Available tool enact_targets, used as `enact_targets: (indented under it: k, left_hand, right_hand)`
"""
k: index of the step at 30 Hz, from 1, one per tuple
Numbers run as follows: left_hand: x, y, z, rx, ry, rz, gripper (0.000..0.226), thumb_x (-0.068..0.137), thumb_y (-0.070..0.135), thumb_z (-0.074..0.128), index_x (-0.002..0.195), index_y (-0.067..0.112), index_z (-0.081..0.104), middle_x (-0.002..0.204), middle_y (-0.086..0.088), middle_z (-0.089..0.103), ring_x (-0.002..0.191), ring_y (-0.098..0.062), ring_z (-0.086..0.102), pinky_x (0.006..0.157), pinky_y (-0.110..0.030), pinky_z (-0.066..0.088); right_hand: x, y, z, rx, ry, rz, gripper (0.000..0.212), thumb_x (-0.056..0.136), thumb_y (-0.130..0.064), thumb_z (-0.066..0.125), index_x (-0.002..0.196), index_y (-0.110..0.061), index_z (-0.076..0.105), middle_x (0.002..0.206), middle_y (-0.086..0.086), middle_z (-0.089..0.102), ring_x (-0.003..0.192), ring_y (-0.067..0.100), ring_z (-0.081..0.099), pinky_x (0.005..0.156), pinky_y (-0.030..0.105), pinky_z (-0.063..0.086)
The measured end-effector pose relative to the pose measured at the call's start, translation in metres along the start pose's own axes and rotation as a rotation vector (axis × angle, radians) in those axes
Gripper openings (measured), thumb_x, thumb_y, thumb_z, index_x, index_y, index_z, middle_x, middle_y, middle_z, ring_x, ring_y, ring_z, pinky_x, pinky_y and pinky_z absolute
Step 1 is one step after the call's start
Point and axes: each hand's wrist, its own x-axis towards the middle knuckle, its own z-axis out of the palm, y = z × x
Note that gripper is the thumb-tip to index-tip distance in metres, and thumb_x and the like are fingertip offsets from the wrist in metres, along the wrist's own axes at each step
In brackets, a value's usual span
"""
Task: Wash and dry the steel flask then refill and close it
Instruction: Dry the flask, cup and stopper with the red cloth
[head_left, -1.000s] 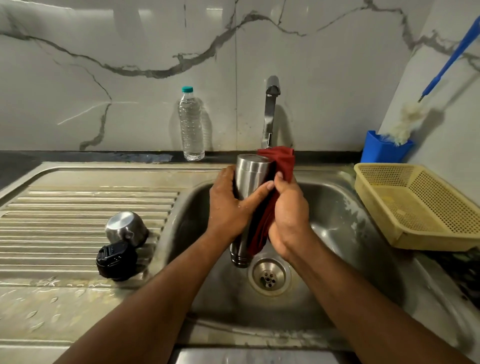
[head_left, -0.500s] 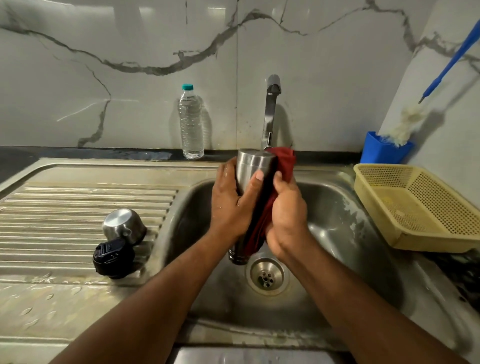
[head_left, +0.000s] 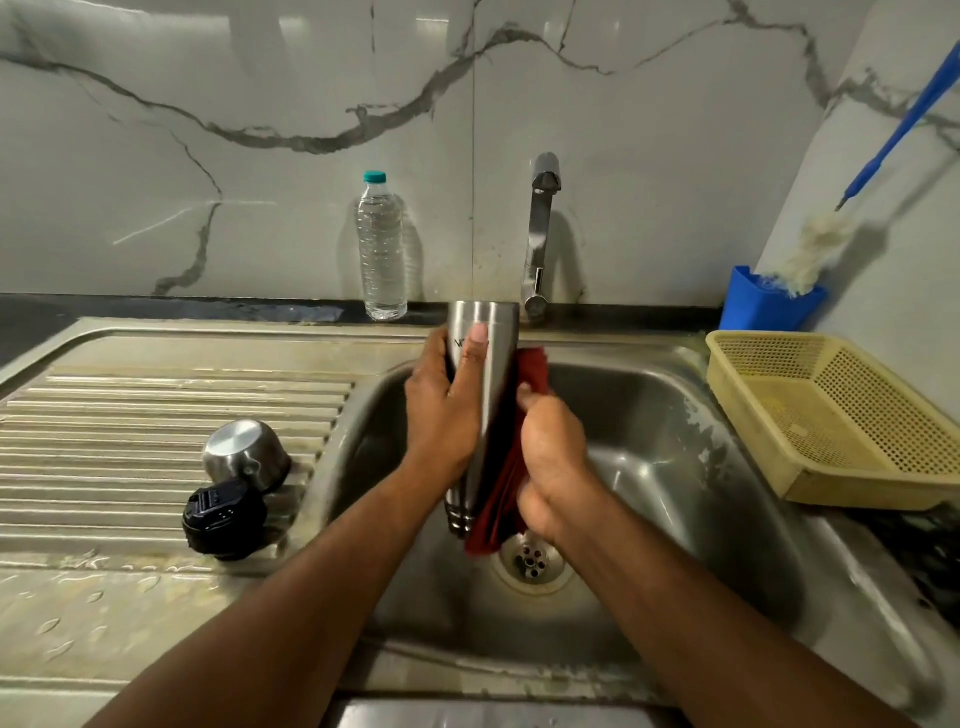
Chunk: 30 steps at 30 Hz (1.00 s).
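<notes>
Over the sink basin (head_left: 649, 415) I hold the steel flask (head_left: 491, 364) upside down, its base up and its neck pointing at the drain. My left hand (head_left: 441, 410) grips the flask body, thumb lying across its front. My right hand (head_left: 550, 462) grips a red cloth (head_left: 501, 499) and presses it against the flask's right side. The steel cup lid (head_left: 244, 454) and the black stopper (head_left: 224, 517) lie on the ribbed drainboard at the left. A clear water bottle (head_left: 383, 249) with a teal cap stands at the back wall.
The tap (head_left: 540, 234) rises behind the flask, with no water running. A yellow plastic basket (head_left: 841, 415) sits on the right counter. Behind it a blue holder (head_left: 769, 306) keeps a blue-handled brush. Water drops lie on the near left counter.
The flask has risen, so more bare steel shows at its top. My right hand and the red cloth have slid down its right side, toward the neck.
</notes>
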Motion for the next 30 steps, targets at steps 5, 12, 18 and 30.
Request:
enact_targets:
  k: [5, 12, 18, 30]
  left_hand:
    - [-0.005, 0.000, 0.003, 0.070, -0.007, 0.047, 0.055, 0.091, 0.072, 0.057, 0.115, 0.023, 0.061, 0.107, 0.001, 0.067, 0.094, -0.007, 0.066, 0.079, -0.023, 0.054]
    - [0.016, 0.004, -0.020, -0.075, 0.213, -0.024, 0.045, 0.084, 0.070, 0.067, 0.103, 0.028, 0.066, 0.088, 0.003, 0.071, 0.080, -0.007, 0.070, 0.072, -0.028, 0.058]
    - [0.010, -0.009, -0.004, -0.171, -0.011, -0.083, 0.048, 0.100, 0.059, 0.057, 0.121, 0.017, 0.062, 0.097, 0.000, 0.071, 0.086, -0.012, 0.069, 0.078, -0.038, 0.059]
    - [0.021, 0.003, -0.023, -0.170, 0.147, -0.028, 0.038, 0.092, 0.053, 0.073, 0.112, 0.021, 0.065, 0.094, 0.000, 0.072, 0.085, -0.014, 0.071, 0.078, -0.036, 0.060]
  right_hand:
    - [0.001, -0.010, -0.003, 0.056, -0.071, -0.263, 0.032, 0.110, -0.026, 0.044, 0.135, -0.028, 0.065, 0.117, 0.000, 0.077, 0.109, 0.018, 0.073, 0.100, 0.040, 0.055]
    - [-0.007, 0.010, 0.004, -0.182, -0.076, 0.004, 0.027, 0.109, -0.021, 0.044, 0.116, -0.015, 0.070, 0.102, 0.014, 0.076, 0.087, 0.028, 0.073, 0.071, 0.034, 0.058]
    - [-0.005, -0.002, 0.003, -0.002, -0.019, -0.060, 0.027, 0.109, -0.020, 0.045, 0.121, -0.017, 0.069, 0.107, 0.012, 0.075, 0.094, 0.029, 0.073, 0.087, 0.042, 0.060]
    - [-0.012, 0.011, 0.008, -0.171, -0.054, 0.038, 0.028, 0.108, -0.021, 0.045, 0.118, -0.015, 0.070, 0.111, 0.017, 0.075, 0.103, 0.036, 0.072, 0.086, 0.045, 0.059]
